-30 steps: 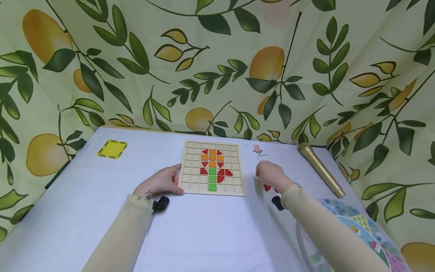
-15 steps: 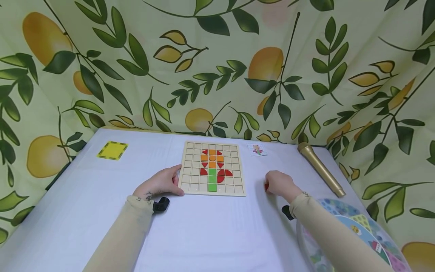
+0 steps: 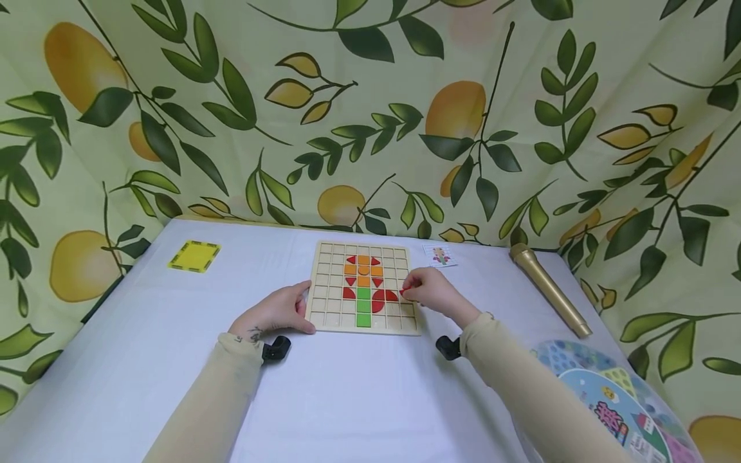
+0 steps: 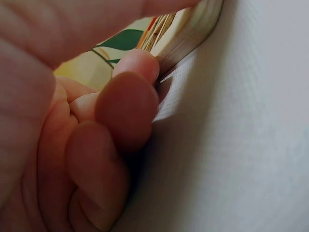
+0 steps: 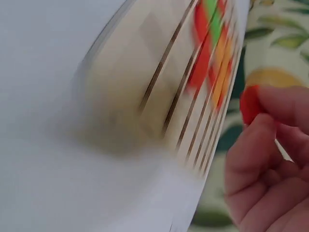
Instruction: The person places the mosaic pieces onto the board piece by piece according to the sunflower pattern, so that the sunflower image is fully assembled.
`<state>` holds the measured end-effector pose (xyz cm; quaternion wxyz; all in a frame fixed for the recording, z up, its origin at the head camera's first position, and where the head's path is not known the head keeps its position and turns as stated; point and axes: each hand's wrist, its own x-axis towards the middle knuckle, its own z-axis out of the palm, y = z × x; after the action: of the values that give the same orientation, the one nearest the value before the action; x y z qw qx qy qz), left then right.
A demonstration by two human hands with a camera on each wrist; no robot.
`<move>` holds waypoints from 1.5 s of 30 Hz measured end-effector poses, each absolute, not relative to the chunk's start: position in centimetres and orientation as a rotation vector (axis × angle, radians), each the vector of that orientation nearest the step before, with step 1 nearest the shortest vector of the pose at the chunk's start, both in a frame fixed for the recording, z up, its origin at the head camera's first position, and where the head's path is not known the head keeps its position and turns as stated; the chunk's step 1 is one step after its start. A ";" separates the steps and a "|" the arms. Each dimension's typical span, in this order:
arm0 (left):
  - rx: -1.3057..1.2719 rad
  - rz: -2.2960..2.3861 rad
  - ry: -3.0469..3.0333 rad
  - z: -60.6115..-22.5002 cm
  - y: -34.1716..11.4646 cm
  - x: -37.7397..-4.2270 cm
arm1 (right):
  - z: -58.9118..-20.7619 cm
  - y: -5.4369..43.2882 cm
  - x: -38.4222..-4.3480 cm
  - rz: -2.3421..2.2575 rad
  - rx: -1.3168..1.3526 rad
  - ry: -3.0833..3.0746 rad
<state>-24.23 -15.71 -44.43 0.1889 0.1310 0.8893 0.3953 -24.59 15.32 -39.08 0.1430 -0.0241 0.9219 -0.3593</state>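
Note:
A square wooden grid board (image 3: pixel 331 317) lies on the white table. Orange and green square tiles with red triangles and quarter-round tiles form a flower on it, green stem squares (image 3: pixel 363 307) running toward the near edge. My left hand (image 3: pixel 276 310) holds the board's left side, thumb at the near corner. In the left wrist view the other fingers (image 4: pixel 128 111) are bent beside the board's edge. Over the board's right edge, my right hand (image 3: pixel 433 292) pinches a small red tile (image 5: pixel 249 105) between thumb and fingertip. Its exact outline is mostly covered by the fingers.
Behind the right hand lies a small picture card (image 3: pixel 440 255) showing a flower. A gold microphone (image 3: pixel 550 290) is farther right. A round clear package with a printed label (image 3: pixel 602 402) sits at the front right, partly under the right forearm. A yellow square frame (image 3: pixel 194 256) lies far left.
The right hand took up red tile from the table right of the board, drew back slightly, then moved left to the board's right edge. The left hand stays in place.

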 end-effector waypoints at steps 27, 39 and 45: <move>0.429 1.100 2.513 -44.4 -15.8 -24.4 | -41.5 3.8 -28.4 -0.952 -0.373 2.663; 0.429 1.105 2.505 -44.4 -15.8 -24.4 | -41.1 2.7 -28.1 -0.604 -0.543 2.762; 0.432 1.113 2.496 -44.5 -15.8 -24.4 | -41.2 2.4 -28.0 -0.439 -0.592 2.810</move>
<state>-24.44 -15.80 -44.48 0.1860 0.1533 0.8864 0.3953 -28.02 2.43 -41.21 0.1179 -0.2025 0.9605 -0.1500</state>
